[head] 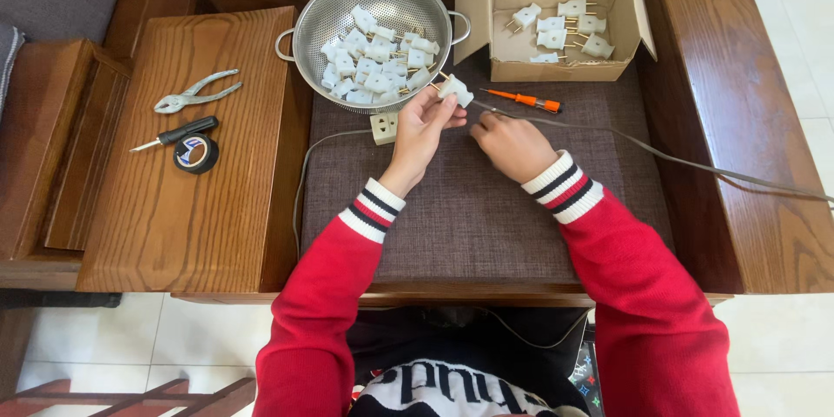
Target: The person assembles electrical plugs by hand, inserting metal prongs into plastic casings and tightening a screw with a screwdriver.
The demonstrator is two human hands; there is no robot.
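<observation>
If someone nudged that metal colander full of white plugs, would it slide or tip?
The colander looks wide and low, so it would probably slide rather than tip. The heaped plugs likely add weight and would probably shift and rattle. Its thin mesh seems light.

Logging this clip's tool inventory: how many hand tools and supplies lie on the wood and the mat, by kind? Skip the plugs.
Pliers: 1
Screwdrivers: 2, black-handled and orange-handled
Tape roll: 1
Metal colander: 1
Cardboard box: 1
White socket block: 1
Total: 7
</observation>
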